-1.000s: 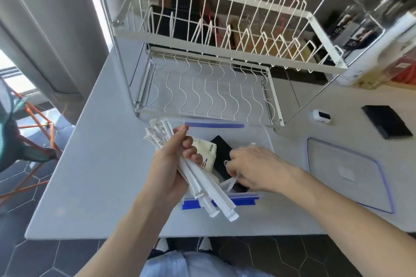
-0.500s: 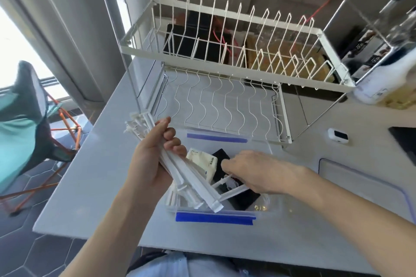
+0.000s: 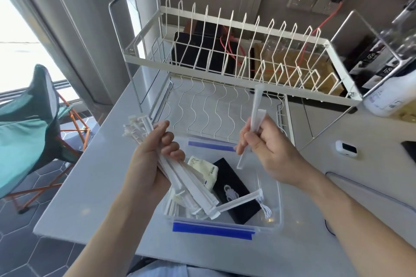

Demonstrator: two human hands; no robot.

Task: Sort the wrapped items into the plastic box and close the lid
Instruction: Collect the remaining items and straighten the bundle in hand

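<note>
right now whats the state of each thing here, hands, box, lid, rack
left hand: grips a bundle of wrapped sticks above the box
right hand: holds two wrapped sticks upright, raised above the box
plastic box: open, with a cream packet, a black packet and a loose wrapped stick inside
lid: off, flat on the counter to the right
dish rack: holds no dishes

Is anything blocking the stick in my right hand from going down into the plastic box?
Nothing visible does. The right hand holds the wrapped stick above the open plastic box; the lid lies off to the right.
</note>
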